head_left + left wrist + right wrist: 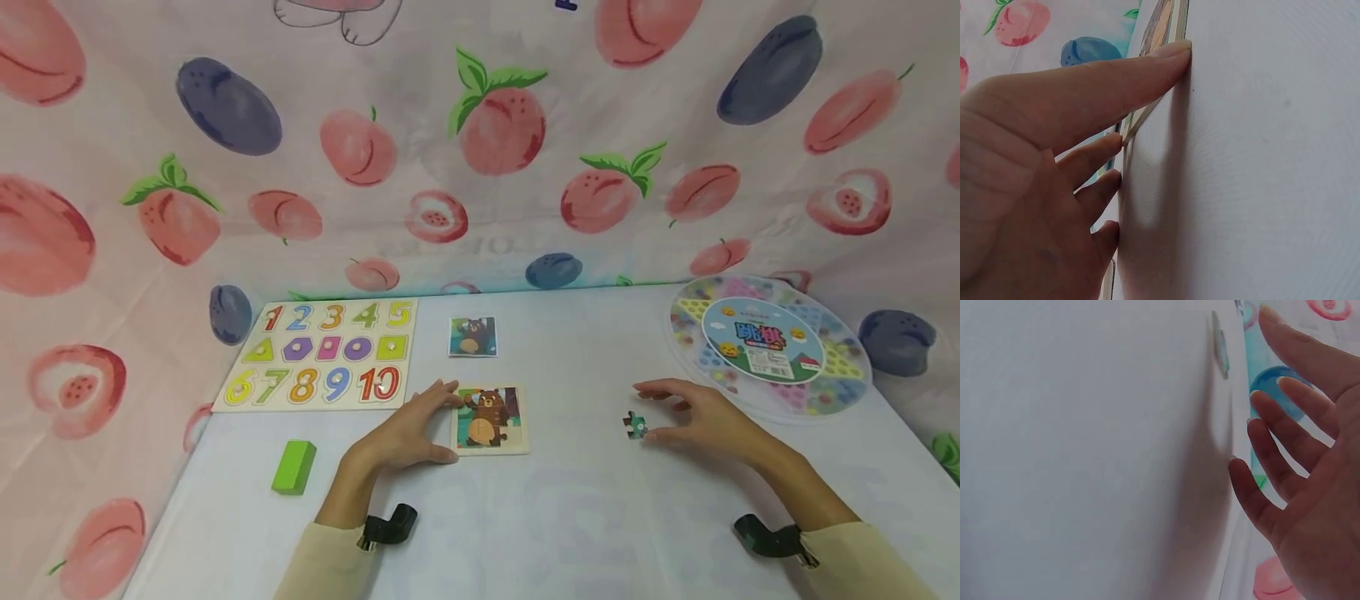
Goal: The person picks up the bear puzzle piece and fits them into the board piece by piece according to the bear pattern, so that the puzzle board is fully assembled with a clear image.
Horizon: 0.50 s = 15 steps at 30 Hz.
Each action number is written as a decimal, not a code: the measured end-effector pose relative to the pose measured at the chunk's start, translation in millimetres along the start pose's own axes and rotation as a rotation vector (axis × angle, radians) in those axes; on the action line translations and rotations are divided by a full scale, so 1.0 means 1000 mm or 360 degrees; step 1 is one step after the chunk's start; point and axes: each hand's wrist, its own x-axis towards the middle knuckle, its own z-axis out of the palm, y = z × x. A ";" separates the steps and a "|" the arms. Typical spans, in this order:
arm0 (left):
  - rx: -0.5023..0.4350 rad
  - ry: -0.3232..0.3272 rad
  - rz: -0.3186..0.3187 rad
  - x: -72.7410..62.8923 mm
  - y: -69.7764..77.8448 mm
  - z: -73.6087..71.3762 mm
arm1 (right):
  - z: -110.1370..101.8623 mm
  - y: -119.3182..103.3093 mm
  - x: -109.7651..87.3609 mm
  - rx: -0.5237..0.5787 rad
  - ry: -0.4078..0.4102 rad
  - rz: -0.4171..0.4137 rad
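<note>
A small wooden jigsaw puzzle [489, 417] with a brown bear picture lies flat in its square tray on the table; a pale, bare patch shows at its lower right corner. My left hand [405, 429] holds the tray at its left side, the index finger by the far corner and the thumb on the near one. In the left wrist view the thumb [1147, 69] touches the tray's edge. Off to the right, my right hand [705, 421] hovers with fingers spread around a teal jigsaw piece [635, 426]. The right wrist view shows that piece [1221, 347] apart from the fingertips.
Behind the puzzle lies a bear picture card [472, 337]. A number-and-shape peg board [251, 375] sits at the back left, with a green block [294, 467] nearer. A round, clear-covered board game [765, 346] is at the back right. Fruit-printed cloth [502, 217] hangs behind the table.
</note>
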 end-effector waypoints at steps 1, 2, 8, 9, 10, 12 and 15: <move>-0.0002 0.0000 -0.0003 0.000 0.000 0.001 | 0.001 0.002 -0.002 -0.0012 -0.0004 0.0003; 0.0001 -0.0003 -0.0006 -0.001 0.000 0.001 | 0.002 0.004 -0.005 -0.0017 -0.0006 0.0008; 0.0026 0.0011 -0.0027 -0.002 0.001 0.002 | 0.008 0.008 -0.006 -0.0024 -0.0013 -0.0032; 0.0027 0.0011 -0.0029 -0.001 0.001 0.002 | 0.009 0.008 -0.004 -0.0031 -0.0014 -0.0044; 0.0022 0.0014 -0.0029 -0.001 0.001 0.002 | 0.009 0.008 -0.003 -0.0042 -0.0014 -0.0055; 0.0018 0.0012 -0.0028 -0.001 0.001 0.001 | 0.010 0.008 -0.001 -0.0069 -0.0013 -0.0075; 0.0020 0.0010 -0.0017 0.000 0.001 0.001 | 0.011 0.007 0.001 -0.0095 -0.0011 -0.0107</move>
